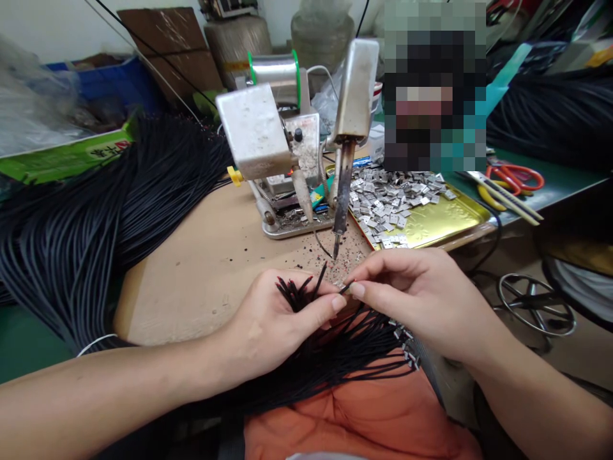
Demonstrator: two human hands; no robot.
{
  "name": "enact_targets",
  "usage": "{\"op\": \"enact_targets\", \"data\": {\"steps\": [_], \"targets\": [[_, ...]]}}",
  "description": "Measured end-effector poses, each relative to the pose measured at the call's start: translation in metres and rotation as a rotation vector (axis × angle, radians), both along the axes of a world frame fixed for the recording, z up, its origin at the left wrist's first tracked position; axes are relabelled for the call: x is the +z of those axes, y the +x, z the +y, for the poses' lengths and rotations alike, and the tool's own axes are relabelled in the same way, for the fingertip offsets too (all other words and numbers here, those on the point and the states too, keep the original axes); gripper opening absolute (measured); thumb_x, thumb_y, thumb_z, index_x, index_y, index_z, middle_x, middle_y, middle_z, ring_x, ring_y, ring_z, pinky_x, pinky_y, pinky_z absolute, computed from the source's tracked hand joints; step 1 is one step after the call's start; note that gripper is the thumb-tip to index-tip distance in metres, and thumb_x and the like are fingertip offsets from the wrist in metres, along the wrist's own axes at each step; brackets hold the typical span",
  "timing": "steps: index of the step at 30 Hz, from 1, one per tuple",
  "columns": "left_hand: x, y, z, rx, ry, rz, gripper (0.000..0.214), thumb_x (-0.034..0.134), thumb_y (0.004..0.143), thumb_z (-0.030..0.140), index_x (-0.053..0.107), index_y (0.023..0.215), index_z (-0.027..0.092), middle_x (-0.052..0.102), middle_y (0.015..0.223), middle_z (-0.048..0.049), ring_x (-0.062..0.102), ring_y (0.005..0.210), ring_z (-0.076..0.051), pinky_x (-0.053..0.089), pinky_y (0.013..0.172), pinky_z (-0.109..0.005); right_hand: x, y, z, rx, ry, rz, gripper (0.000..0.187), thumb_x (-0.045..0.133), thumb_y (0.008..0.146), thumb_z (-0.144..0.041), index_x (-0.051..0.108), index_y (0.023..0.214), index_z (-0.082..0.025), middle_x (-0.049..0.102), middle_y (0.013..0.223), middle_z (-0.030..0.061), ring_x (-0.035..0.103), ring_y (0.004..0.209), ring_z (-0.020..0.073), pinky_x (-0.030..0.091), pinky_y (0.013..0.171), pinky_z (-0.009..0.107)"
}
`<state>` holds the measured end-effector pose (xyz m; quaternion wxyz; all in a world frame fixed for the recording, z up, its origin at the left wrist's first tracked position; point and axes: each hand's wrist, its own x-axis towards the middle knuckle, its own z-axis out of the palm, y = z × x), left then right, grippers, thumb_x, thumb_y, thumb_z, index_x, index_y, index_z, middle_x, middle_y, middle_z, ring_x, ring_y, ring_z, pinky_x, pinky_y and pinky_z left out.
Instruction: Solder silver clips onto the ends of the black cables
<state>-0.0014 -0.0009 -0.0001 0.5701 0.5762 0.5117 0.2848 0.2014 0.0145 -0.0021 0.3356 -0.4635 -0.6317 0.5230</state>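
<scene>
My left hand (pixel 287 313) is closed around several thin black cables (pixel 294 295), whose stripped ends show red tips. One of them is pinched between its thumb and forefinger. Opposite it, my right hand (pixel 416 291) grips the end of that black cable (pixel 347 287) between thumb and fingertips. The soldering iron (pixel 341 204) hangs tip-down just above the hands, fixed in a stand, with a bent solder wire (pixel 323 245) reaching toward its tip. Finished-looking cables with small metal connectors (pixel 407 345) lie across my lap below the right hand.
A gold tray (pixel 450 220) of small metal connectors (pixel 387 195) stands at the back right, with red-handled scissors (pixel 514 177) beyond it. A large bundle of black cables (pixel 96 211) fills the left. A solder spool (pixel 274 76) sits on the stand. A person with blurred head sits opposite.
</scene>
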Motion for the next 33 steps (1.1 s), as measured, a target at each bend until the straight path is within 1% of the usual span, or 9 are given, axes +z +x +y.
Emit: {"op": "enact_targets", "data": {"steps": [5, 12, 15, 18, 19, 22, 24, 29, 33], "targets": [[0.005, 0.001, 0.001, 0.056, 0.029, 0.023, 0.013, 0.078, 0.080, 0.028, 0.081, 0.078, 0.016, 0.072, 0.065, -0.0021, 0.060, 0.058, -0.012, 0.048, 0.053, -0.020, 0.000, 0.007, 0.003, -0.006, -0.081, 0.013, 0.007, 0.075, 0.082, -0.024, 0.081, 0.083, -0.020, 0.077, 0.073, 0.0021, 0.067, 0.065, 0.0156, 0.051, 0.058, 0.024], [0.006, 0.001, 0.002, 0.068, 0.026, -0.033, 0.006, 0.081, 0.073, 0.016, 0.080, 0.067, 0.016, 0.070, 0.059, -0.0003, 0.056, 0.051, -0.008, 0.044, 0.047, -0.016, -0.014, -0.011, -0.007, -0.020, -0.258, 0.418, 0.005, 0.082, 0.076, -0.020, 0.080, 0.079, -0.022, 0.079, 0.076, -0.0008, 0.069, 0.069, 0.0119, 0.054, 0.068, 0.022], [0.006, 0.002, 0.004, 0.067, -0.001, -0.045, 0.009, 0.083, 0.070, 0.015, 0.078, 0.063, 0.014, 0.068, 0.056, 0.0003, 0.055, 0.049, -0.007, 0.043, 0.046, -0.015, -0.014, -0.014, -0.008, -0.005, -0.252, 0.433, 0.006, 0.082, 0.076, -0.023, 0.079, 0.081, -0.020, 0.079, 0.078, 0.0008, 0.071, 0.071, 0.0145, 0.056, 0.070, 0.026], [0.007, 0.003, 0.005, 0.120, -0.057, -0.012, 0.010, 0.084, 0.070, 0.021, 0.078, 0.073, 0.013, 0.070, 0.057, -0.0005, 0.052, 0.044, -0.006, 0.041, 0.042, -0.015, -0.004, 0.003, 0.007, 0.033, -0.099, 0.176, 0.009, 0.078, 0.080, -0.028, 0.080, 0.084, -0.020, 0.078, 0.076, 0.0023, 0.071, 0.070, 0.0170, 0.054, 0.065, 0.028], [0.007, 0.004, 0.006, 0.143, -0.069, 0.008, 0.014, 0.084, 0.070, 0.022, 0.078, 0.076, 0.012, 0.070, 0.056, -0.0008, 0.052, 0.042, -0.007, 0.041, 0.040, -0.016, -0.001, 0.012, 0.016, -0.039, 0.030, 0.042, 0.009, 0.077, 0.081, -0.028, 0.080, 0.085, -0.021, 0.078, 0.075, 0.0016, 0.069, 0.069, 0.0170, 0.052, 0.063, 0.027], [0.009, 0.004, 0.008, 0.181, -0.077, 0.065, 0.021, 0.085, 0.068, 0.025, 0.078, 0.083, 0.011, 0.068, 0.053, -0.0004, 0.052, 0.041, -0.008, 0.039, 0.038, -0.016, 0.000, 0.042, 0.045, -0.458, 0.414, -0.409, 0.006, 0.075, 0.080, -0.027, 0.078, 0.081, -0.022, 0.074, 0.074, 0.0039, 0.065, 0.067, 0.0200, 0.047, 0.062, 0.032], [0.010, 0.004, 0.009, 0.172, -0.069, 0.087, 0.025, 0.084, 0.070, 0.026, 0.080, 0.090, 0.011, 0.065, 0.050, 0.0011, 0.049, 0.039, -0.007, 0.036, 0.037, -0.016, -0.007, 0.057, 0.061, -0.502, 0.448, -0.603, 0.008, 0.078, 0.076, -0.030, 0.077, 0.080, -0.022, 0.072, 0.074, 0.0060, 0.063, 0.067, 0.0223, 0.044, 0.062, 0.034], [0.008, 0.000, 0.011, 0.138, -0.040, 0.097, 0.032, 0.081, 0.073, 0.027, 0.081, 0.103, 0.015, 0.060, 0.050, 0.0036, 0.045, 0.039, -0.006, 0.033, 0.037, -0.016, -0.027, 0.068, 0.073, -0.394, 0.549, -0.676, 0.010, 0.074, 0.082, -0.034, 0.073, 0.080, -0.025, 0.067, 0.075, 0.0058, 0.057, 0.067, 0.0211, 0.039, 0.062, 0.033], [0.002, -0.004, 0.011, 0.121, -0.038, 0.098, 0.034, 0.079, 0.078, 0.034, 0.080, 0.107, 0.017, 0.058, 0.051, 0.0031, 0.044, 0.041, -0.007, 0.032, 0.037, -0.017, -0.027, 0.065, 0.069, -0.376, 0.687, -0.657, 0.013, 0.064, 0.091, -0.032, 0.069, 0.080, -0.028, 0.066, 0.084, 0.0071, 0.057, 0.080, 0.0234, 0.041, 0.073, 0.034]]}}
